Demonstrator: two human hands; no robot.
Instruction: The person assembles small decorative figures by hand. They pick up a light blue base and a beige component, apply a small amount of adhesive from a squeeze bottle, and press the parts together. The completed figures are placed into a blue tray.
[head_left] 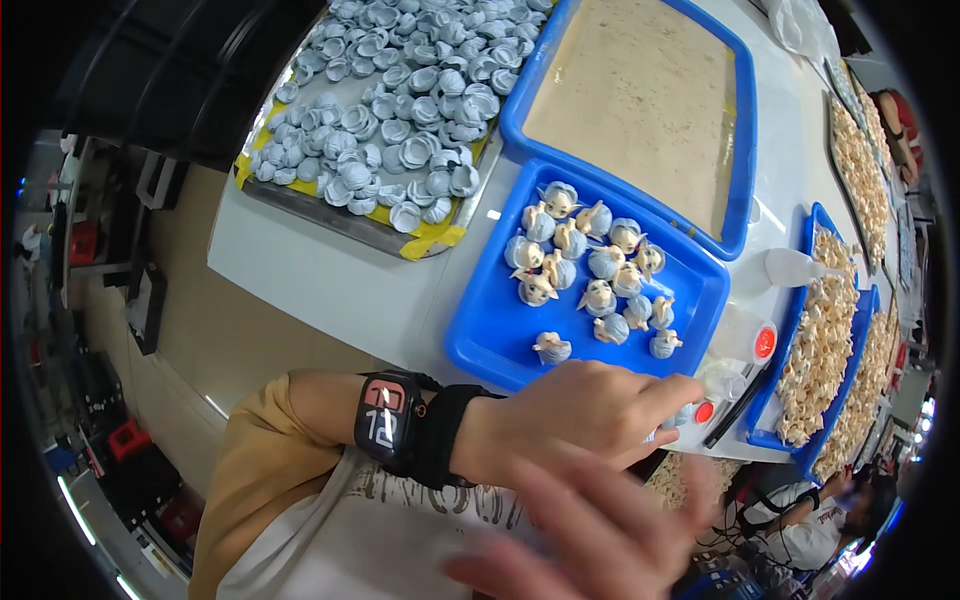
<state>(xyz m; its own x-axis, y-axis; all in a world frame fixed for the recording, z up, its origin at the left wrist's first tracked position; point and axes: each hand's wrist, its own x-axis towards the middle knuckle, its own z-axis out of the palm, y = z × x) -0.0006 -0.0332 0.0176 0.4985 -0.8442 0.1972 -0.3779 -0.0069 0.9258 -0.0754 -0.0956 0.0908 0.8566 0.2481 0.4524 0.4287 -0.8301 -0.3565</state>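
My left hand [575, 415], with a smartwatch [385, 415] and a black band at the wrist, is closed just off the near edge of the blue tray [465, 345]. Between its fingers a bit of a small doll head [684, 414] with pale blue hair shows; most of it is hidden. Below it my right hand [600, 530] is smeared by motion. Its fingers look spread, and I see nothing in them. In the tray lie several small doll heads [606, 262] with cream faces, pointed ears and pale blue hair.
Pale blue hair shells [390, 110] cover a taped board at the back left. A larger blue tray [630, 100] stands behind. To the right are a squeeze bottle [790, 268], a red-capped container [750, 338], a black pen-like tool [735, 408] and trays of cream parts [820, 340]. Another person [810, 525] sits at lower right.
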